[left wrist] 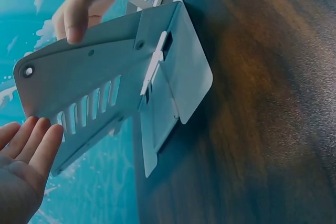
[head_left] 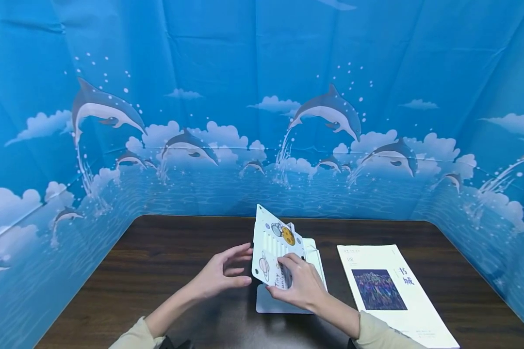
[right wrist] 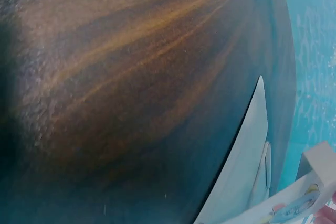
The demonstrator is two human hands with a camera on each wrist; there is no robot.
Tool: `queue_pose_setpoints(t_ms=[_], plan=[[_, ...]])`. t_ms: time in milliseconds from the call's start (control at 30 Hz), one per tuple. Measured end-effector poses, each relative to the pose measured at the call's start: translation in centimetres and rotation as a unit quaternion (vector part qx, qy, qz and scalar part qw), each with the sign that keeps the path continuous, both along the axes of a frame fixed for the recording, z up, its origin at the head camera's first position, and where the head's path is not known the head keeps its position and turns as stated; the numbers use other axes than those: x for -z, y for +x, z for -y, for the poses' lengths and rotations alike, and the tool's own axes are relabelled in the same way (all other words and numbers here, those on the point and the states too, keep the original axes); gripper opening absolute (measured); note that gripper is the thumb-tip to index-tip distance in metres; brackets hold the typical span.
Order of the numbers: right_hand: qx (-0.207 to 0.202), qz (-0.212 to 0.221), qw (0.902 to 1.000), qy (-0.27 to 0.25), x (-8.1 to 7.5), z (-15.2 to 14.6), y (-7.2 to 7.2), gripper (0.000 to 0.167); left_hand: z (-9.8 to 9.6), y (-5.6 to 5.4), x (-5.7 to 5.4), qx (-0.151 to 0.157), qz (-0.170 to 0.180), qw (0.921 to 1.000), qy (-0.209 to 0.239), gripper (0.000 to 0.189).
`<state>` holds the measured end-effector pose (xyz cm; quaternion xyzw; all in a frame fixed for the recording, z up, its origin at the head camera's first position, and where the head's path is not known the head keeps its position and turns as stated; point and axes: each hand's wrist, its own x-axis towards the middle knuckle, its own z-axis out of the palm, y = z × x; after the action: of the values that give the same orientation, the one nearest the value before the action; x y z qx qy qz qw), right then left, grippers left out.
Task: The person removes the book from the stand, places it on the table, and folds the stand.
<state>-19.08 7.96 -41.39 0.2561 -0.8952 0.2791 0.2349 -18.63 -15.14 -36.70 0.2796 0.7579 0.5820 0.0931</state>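
Note:
A white metal folding book stand (head_left: pixel 266 235) with planet and astronaut prints stands on the table, its printed panel tilted up from the flat base (head_left: pixel 276 300). My right hand (head_left: pixel 304 282) grips the panel's right, near edge, thumb on one side and fingers over the print. Close by the panel's left edge is my left hand (head_left: pixel 225 272), fingers extended and thumb apart. In the left wrist view, the panel's plain back (left wrist: pixel 58 87) shows a row of slots and a hinge; the left fingertips (left wrist: pixel 50 140) overlap its lower edge. The right wrist view catches the base plate (right wrist: pixel 241 166).
To the right, a white book (head_left: pixel 415 295) with a dark picture on its cover lies flat on the dark wooden table (head_left: pixel 157 252). A blue curtain (head_left: pixel 227 87) with dolphins hangs behind and along both sides of the table.

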Motion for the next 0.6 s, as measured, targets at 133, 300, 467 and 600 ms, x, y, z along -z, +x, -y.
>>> queue_pose_setpoints(t_ms=[133, 300, 467, 600], plan=[[-0.004, -0.002, 0.9999, 0.013, 0.2, 0.3, 0.0, 0.055, 0.0, 0.1, 0.3, -0.012, 0.000, 0.9999, -0.004, 0.065], [-0.008, 0.003, 0.9995, 0.029, 0.4, 0.5, 0.0, 0.055, 0.1, 0.3, 1.0, -0.022, 0.009, 0.9997, -0.004, 0.066], [-0.006, -0.016, 0.9992, 0.035, 0.7, 0.8, 0.0, 0.056, 0.0, 0.5, 1.7, -0.030, 0.022, 0.9992, 0.014, 0.070], [-0.005, -0.025, 0.9989, 0.040, 0.9, 0.9, 0.0, 0.057, 0.0, 0.8, 2.2, -0.037, 0.028, 0.9984, 0.031, 0.071]])
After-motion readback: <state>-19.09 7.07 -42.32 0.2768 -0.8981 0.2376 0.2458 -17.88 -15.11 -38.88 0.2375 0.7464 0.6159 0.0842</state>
